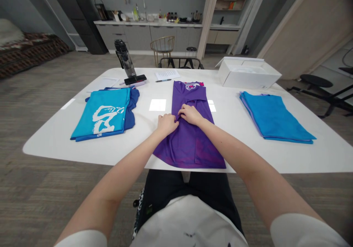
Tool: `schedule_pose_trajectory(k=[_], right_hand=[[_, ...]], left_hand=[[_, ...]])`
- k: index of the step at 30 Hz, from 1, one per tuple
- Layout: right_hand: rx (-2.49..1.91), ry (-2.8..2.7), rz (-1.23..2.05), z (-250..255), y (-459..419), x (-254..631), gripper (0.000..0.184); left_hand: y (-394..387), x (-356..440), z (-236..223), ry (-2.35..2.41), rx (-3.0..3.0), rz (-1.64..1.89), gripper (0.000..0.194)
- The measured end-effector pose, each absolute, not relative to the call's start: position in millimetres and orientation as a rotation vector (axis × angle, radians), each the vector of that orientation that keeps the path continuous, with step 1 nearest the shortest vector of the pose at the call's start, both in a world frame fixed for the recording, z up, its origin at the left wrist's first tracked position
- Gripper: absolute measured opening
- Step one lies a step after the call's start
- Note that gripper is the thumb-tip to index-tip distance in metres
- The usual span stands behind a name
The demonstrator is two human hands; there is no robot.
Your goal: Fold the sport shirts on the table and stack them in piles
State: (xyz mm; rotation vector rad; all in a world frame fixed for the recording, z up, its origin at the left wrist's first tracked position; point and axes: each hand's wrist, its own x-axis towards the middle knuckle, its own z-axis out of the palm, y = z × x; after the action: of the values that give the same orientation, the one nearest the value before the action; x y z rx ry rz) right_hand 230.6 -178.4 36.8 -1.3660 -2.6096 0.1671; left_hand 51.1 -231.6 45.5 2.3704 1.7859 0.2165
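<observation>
A purple jersey lies flat on the white table, its collar end pointing away from me and a pink pattern along its near hem. My left hand and my right hand both grip its folded fabric near the middle, with the fingertips close together. To the left lies a folded turquoise shirt with a white print, on top of a darker blue garment. A folded turquoise cloth with a lilac layer under it lies to the right.
At the table's far side stand a black-and-clear water bottle, a phone, papers with a pen, and an open white box. Chairs and a counter stand behind the table.
</observation>
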Motion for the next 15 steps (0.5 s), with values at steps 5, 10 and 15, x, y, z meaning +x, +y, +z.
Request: schedule_pose_trajectory(k=[5,10,15], right_hand=[[-1.348,-2.569,0.171,38.5,-204.4,241.2,0.021],[-1.407,-2.488,0.139,35.3,-216.8,253.2,0.021],[-1.488,-2.424,0.151,33.8,-222.8,259.0,0.023]], left_hand=[[-262.6,44.8,49.9,1.762,2.332,0.219,0.02],[-291.8,35.4,53.0,1.752,2.304,0.265,0.023],[-314.6,36.6,57.9,1.812,2.244,0.291,0.022]])
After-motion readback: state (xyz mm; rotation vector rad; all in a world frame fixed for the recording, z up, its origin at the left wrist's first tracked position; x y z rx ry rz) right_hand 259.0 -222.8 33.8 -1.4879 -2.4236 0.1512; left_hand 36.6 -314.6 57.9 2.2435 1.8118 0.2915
